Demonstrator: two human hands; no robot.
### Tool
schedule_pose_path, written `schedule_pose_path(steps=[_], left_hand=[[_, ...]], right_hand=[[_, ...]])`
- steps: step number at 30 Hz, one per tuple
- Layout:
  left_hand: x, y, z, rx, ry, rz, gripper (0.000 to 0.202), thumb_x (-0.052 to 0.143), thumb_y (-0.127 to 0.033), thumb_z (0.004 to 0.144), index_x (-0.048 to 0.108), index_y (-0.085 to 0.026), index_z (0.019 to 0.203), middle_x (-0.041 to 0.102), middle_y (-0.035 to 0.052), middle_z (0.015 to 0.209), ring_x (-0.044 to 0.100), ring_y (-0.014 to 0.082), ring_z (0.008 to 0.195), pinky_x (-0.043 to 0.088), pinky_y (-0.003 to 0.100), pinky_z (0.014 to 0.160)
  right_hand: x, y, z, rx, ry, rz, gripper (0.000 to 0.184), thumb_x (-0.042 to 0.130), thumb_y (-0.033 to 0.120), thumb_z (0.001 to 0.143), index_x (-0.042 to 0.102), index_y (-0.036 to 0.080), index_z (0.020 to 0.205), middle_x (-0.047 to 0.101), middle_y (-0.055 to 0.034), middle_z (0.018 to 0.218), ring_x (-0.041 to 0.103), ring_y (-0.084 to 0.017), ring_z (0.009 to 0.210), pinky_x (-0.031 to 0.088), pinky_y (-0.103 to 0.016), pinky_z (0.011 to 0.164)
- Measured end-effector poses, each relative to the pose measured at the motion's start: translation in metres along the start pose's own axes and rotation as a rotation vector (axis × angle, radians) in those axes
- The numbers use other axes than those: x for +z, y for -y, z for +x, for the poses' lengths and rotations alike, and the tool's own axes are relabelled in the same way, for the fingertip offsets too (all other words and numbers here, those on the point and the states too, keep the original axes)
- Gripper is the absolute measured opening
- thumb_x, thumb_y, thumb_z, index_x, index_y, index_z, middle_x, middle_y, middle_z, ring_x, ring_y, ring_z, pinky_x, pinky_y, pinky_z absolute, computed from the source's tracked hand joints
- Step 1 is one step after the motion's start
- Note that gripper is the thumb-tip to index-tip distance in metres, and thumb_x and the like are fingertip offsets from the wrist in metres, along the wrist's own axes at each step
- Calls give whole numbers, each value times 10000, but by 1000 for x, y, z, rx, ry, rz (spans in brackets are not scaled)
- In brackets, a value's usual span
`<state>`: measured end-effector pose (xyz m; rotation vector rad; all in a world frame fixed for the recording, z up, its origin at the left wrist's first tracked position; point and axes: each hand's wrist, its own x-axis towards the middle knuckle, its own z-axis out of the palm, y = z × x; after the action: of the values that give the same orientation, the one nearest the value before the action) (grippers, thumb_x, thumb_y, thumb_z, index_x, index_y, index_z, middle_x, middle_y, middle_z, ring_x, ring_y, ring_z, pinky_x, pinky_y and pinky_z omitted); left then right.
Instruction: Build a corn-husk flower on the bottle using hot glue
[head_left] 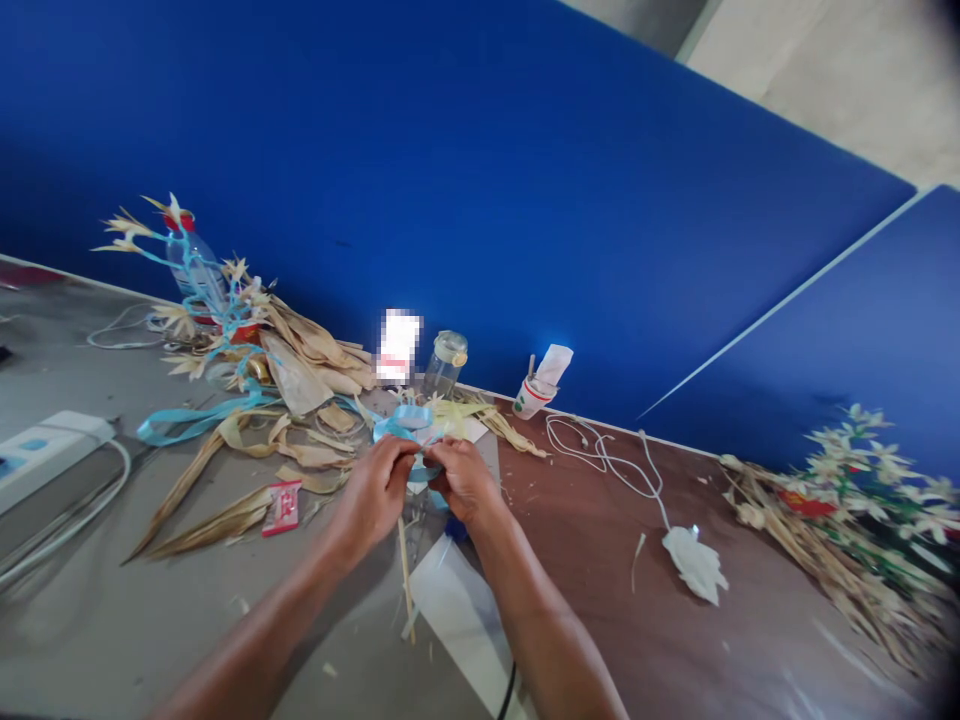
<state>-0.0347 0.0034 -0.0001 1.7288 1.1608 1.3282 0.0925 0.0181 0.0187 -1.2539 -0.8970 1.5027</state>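
Close together over the middle of the table, my left hand (384,482) and my right hand (463,478) are both closed in a pinch. Light blue ribbon (411,414) loops above and between the fingertips, and they grip it there. A thin pale stick (406,575) slants down from below my left hand; whether the fingers hold its top I cannot tell. Underneath, a white sheet (461,610) lies partly behind my right forearm. Beside my left hand are dried corn husks (217,515) and a small red packet (282,508).
A lit phone (397,345), a glass jar (445,365) and a paper cup (534,395) stand along the blue partition (480,180). Husk flowers with a plastic bottle (196,265) are at left, above a power strip (52,450). A white cable (622,465) and more flowers (877,480) lie right.
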Motion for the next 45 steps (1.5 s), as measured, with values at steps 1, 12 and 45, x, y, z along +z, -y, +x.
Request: schedule_pose_path(steps=[1, 12, 45], left_hand=[[-1, 0, 1, -75, 44, -63, 172, 490, -265, 824, 634, -175, 850, 633, 55, 783, 576, 189, 735, 431, 313, 702], [-7, -8, 4, -526, 246, -665, 309, 708, -411, 663, 576, -132, 680, 512, -36, 572, 423, 52, 436, 321, 201, 462], [3, 2, 3, -461, 37, -361, 241, 638, -373, 705, 583, -139, 697, 502, -39, 547, 385, 67, 413, 272, 201, 410]], right_hand=[[-1, 0, 0, -11, 1, -3, 129, 574, 254, 530, 464, 193, 558, 411, 66, 508, 347, -65, 439, 227, -180, 390], [-6, 1, 0, -59, 50, -119, 126, 564, 253, 557, 458, 188, 575, 430, 75, 502, 403, -69, 460, 315, -192, 458], [-6, 2, -6, -423, -9, -628, 93, 544, 239, 724, 591, 182, 668, 592, 9, 639, 527, -129, 613, 394, -236, 598]])
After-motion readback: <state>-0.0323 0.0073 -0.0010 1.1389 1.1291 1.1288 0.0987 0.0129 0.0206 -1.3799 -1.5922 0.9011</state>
